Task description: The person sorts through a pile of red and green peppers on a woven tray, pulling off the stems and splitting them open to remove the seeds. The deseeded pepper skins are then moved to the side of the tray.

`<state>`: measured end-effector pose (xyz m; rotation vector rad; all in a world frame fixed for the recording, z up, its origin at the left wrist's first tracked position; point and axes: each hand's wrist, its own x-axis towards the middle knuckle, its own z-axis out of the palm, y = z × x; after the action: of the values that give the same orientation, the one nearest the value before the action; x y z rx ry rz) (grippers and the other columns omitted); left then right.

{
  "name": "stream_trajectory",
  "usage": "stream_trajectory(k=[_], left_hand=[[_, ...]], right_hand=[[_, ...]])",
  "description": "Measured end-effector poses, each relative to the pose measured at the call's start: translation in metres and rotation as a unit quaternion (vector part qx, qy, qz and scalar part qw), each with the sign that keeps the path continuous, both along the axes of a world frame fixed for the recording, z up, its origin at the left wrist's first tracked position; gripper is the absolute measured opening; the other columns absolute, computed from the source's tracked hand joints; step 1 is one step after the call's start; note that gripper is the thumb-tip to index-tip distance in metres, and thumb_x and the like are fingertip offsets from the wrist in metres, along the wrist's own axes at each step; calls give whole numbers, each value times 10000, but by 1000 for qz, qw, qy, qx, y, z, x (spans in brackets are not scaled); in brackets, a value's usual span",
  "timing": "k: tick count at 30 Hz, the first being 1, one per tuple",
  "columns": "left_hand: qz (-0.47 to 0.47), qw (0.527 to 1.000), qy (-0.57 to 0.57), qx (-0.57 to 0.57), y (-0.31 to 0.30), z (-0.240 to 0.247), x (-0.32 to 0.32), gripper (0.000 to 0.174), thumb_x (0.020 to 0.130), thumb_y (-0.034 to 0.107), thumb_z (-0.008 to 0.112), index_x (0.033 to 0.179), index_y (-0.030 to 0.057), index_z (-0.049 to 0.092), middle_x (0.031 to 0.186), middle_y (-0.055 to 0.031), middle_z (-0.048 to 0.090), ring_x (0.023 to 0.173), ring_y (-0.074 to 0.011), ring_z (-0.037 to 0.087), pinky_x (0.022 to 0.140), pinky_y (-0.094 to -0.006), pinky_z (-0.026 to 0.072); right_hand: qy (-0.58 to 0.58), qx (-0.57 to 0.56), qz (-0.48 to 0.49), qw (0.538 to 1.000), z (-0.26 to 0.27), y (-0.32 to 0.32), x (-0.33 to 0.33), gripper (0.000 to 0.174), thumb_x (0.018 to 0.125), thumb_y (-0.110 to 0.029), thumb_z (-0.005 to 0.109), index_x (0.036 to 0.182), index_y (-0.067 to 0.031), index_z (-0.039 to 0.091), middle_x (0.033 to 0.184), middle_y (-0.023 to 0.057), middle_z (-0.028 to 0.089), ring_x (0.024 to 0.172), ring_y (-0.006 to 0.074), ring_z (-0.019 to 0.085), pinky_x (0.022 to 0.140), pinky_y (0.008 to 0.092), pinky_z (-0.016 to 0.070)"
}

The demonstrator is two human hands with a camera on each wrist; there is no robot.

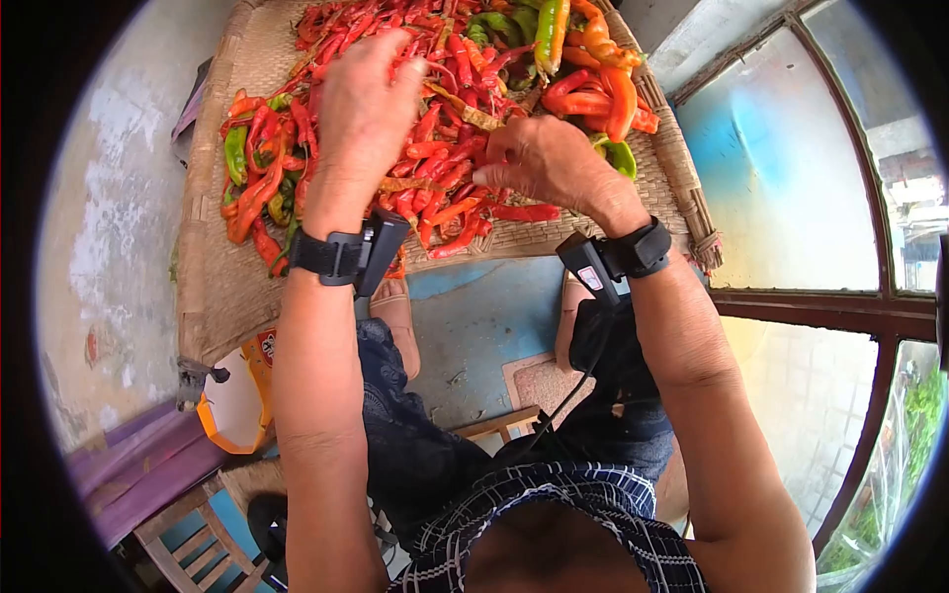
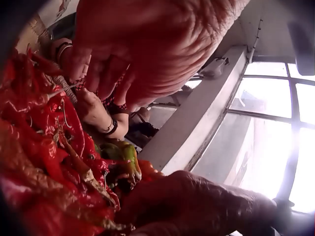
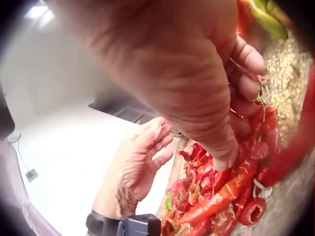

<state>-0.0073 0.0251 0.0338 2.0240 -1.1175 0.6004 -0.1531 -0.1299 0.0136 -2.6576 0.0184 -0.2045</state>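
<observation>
A broad heap of red chili peppers point(image 1: 455, 163) covers the woven mat point(image 1: 213, 282). My left hand point(image 1: 371, 114) hovers over the left part of the heap, its fingers extended and loosely bent; in the right wrist view nothing shows in it. My right hand point(image 1: 559, 163) is low over the right side of the heap, thumb and fingers spread apart. The right wrist view shows its thumb point(image 3: 224, 160) touching the red peppers, with the fingers point(image 3: 246, 83) bent on the far side. A yellowish dried pepper point(image 1: 470, 111) lies between the hands.
Larger orange and green peppers point(image 1: 598, 74) lie at the mat's far right, and a mixed cluster point(image 1: 262, 183) at its left. Another person's hands point(image 2: 93, 110) work across the heap. A window point(image 1: 791, 158) stands at right, a wall point(image 1: 109, 188) at left.
</observation>
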Motion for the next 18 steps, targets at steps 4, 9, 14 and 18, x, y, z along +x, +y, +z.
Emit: stream_trajectory(k=[4,9,14,18], left_hand=[[-92,990,55,86,-3,-4,-23,245,886,176,581,1067,25,647,1054,-168,651,984,-309,626,862,-378,483],[-200,964,123,125,-2,-10,-31,201,863,133,556,1010,34,652,961,-191,649,905,-360,615,833,-423,487],[-236,945,173,148,2,-7,-43,204,858,127,544,988,10,649,943,-180,645,912,-350,615,817,-430,480],[-244,948,151,137,-2,-8,-41,185,866,150,558,977,43,661,924,-168,662,885,-340,631,775,-423,494]], right_hand=[[75,-89,0,993,-6,6,5,298,779,-371,680,857,-83,686,794,171,665,789,362,655,715,448,530],[15,25,9,1000,0,-11,-1,201,807,-207,676,924,-43,660,780,137,659,725,286,643,657,385,498],[32,134,9,990,14,-21,-7,199,788,-193,692,887,-22,670,766,147,655,727,267,643,676,363,496],[22,211,58,975,17,-23,-7,237,843,-229,670,930,-8,665,767,143,654,714,229,634,671,351,494]])
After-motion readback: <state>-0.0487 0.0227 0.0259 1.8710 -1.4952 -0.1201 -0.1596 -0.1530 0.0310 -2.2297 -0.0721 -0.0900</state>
